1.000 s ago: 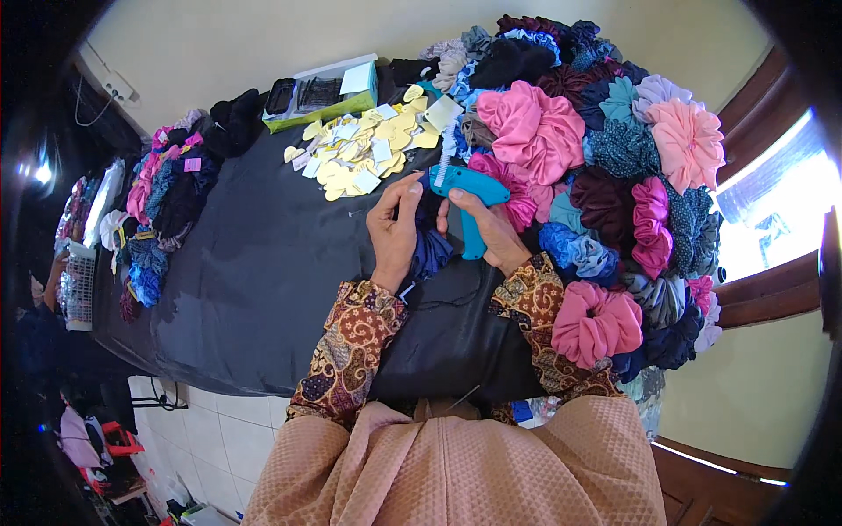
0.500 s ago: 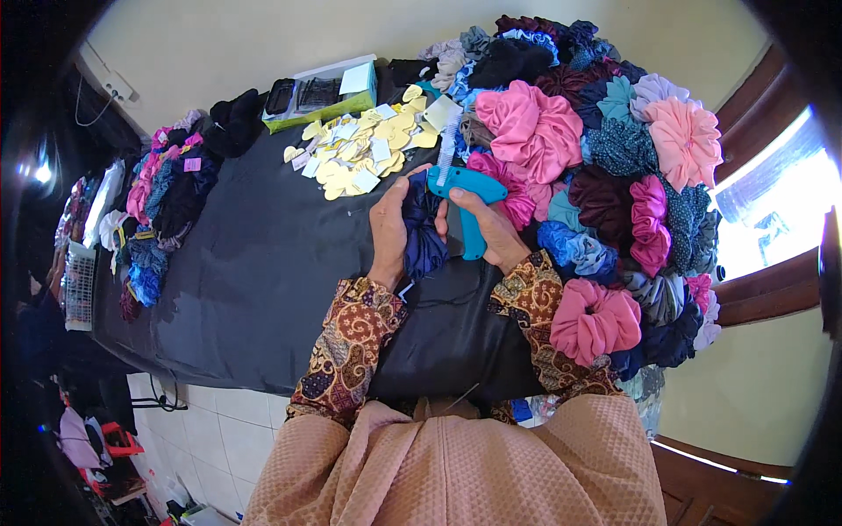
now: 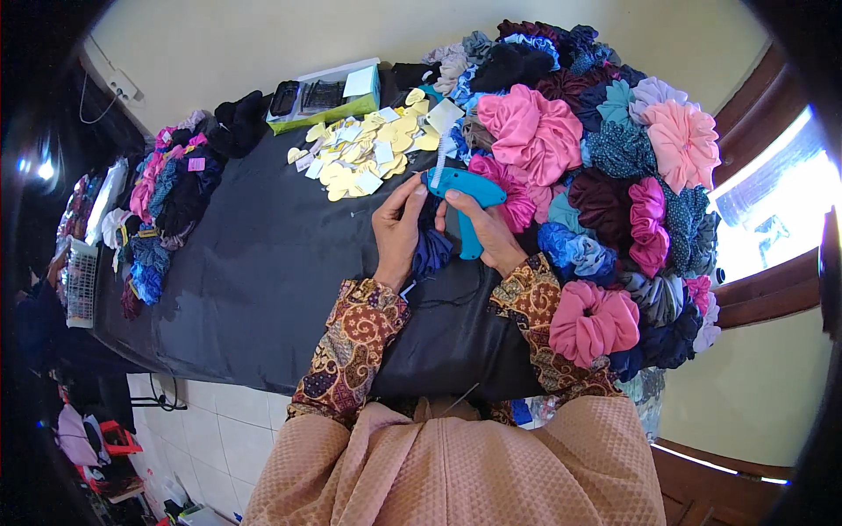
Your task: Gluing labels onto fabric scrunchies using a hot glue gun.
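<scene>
R hand [image 3: 491,235] gripping teal tagging gun [image 3: 463,195] | L hand [image 3: 399,230] pinching dark blue scrunchie [image 3: 431,250] just L of gun | yellow heart tags [image 3: 364,158] beyond gun | scrunchie heap [image 3: 605,175] R of gun

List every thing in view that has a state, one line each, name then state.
Left hand: closed on the dark blue scrunchie.
Right hand: gripping the teal tagging gun.
Teal tagging gun: held, tip towards the scrunchie.
Dark blue scrunchie: bunched, held against the gun.
Yellow heart tags: loose in a heap.
Scrunchie pile: heaped at right.
Green box: open.
</scene>
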